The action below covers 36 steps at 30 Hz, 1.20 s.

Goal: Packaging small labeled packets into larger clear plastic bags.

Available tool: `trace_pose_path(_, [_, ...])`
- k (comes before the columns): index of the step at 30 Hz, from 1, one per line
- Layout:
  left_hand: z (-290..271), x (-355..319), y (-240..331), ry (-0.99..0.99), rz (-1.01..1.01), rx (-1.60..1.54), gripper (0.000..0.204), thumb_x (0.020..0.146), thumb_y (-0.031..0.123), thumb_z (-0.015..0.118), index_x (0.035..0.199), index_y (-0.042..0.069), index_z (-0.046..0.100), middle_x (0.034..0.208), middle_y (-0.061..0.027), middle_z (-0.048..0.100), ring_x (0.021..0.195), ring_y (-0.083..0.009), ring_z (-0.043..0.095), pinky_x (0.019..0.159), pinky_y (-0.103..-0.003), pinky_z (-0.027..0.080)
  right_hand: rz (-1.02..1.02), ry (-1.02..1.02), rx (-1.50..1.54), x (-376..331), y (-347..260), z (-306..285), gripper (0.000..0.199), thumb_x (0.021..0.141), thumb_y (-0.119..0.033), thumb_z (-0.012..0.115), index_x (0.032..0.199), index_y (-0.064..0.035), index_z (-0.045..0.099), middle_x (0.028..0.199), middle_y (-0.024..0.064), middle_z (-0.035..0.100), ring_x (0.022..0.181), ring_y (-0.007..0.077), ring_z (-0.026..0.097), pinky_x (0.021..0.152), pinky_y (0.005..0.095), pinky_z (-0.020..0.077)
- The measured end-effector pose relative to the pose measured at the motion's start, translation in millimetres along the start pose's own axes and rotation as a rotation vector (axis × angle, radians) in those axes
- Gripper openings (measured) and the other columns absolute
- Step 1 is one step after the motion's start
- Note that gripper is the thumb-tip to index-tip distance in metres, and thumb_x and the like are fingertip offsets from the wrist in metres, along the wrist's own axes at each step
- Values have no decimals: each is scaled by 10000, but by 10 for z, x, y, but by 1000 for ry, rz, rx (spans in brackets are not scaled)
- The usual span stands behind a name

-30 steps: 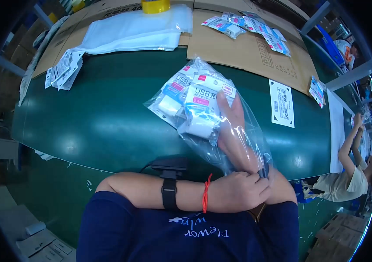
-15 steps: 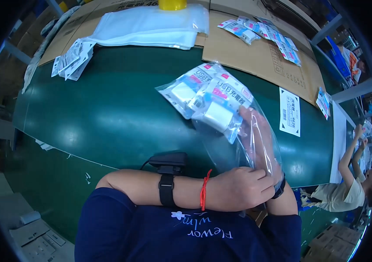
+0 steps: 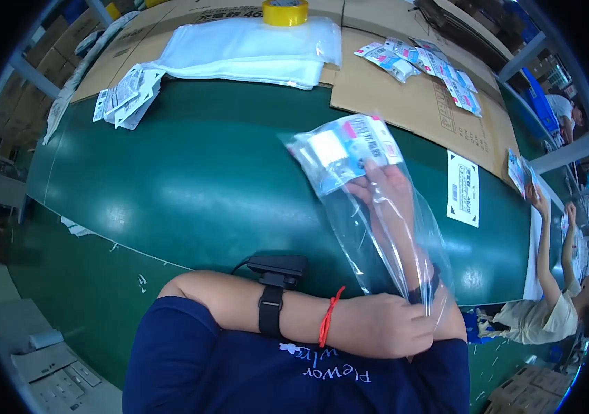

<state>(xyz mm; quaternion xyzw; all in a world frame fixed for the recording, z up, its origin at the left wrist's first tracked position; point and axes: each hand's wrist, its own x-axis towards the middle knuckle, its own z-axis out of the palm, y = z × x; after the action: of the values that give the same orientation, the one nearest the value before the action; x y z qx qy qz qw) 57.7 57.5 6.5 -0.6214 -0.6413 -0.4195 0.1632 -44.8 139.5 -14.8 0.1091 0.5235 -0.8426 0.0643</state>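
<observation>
My right hand (image 3: pixel 385 190) reaches inside a long clear plastic bag (image 3: pixel 358 234). Its fingers grip a stack of flat charger packets (image 3: pixel 360 146), printed in blue and pink with a white block showing in each. The packets sit in the bag's far end, above the green table (image 3: pixel 191 159). My left hand (image 3: pixel 392 326), fingers closed, pinches the bag's mouth near my right forearm. A red string and a black strap holding a small dark device (image 3: pixel 277 265) are on my left arm.
Clear bags (image 3: pixel 246 52) lie stacked at the back, beside a yellow tape roll (image 3: pixel 285 12). Printed labels (image 3: pixel 129 96) lie at the far left, and one label (image 3: pixel 463 189) at right. More packets (image 3: pixel 422 65) rest on cardboard (image 3: pixel 377 96). A co-worker (image 3: pixel 543 310) handles a packet at right.
The packets have turned and gathered into one stack at the bag's far end. My left hand has pulled the bag's mouth toward me, farther down over my right forearm.
</observation>
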Motion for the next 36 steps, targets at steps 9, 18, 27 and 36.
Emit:
trace_pose_path(9, [-801,-38,-869,244,-404,361,454,783,267,695,1126,-3,570,1099,-174,585,999,-319,570,894,-409,437,-12,-26,-112,-79,-32,-290,293,927,-181,565,1143,16,547,906,67,632,743,124,623,643,232,516])
trace_pose_path(18, [-960,-392,-1283,77,-855,221,630,815,324,656,1330,27,447,1294,-234,477,1187,-382,473,989,-424,376,-26,-110,-75,93,-64,-299,353,940,-222,550,1205,10,522,796,27,607,557,59,511,460,170,379])
trace_pose_path(27, [-805,-334,-1195,-118,-602,679,625,816,348,652,1297,-4,465,1330,-222,459,1248,-376,424,1022,-499,324,-29,-33,-255,305,46,-358,229,945,-211,516,1057,-27,595,725,4,578,567,46,493,479,162,357])
trace_pose_path(36, [-848,-311,-1160,-194,-591,725,617,823,329,650,1302,-6,452,1367,-215,432,1268,-365,407,1042,-485,304,-9,-201,-247,-63,-116,-621,302,928,-235,572,1164,-48,545,810,12,594,670,77,560,561,179,431])
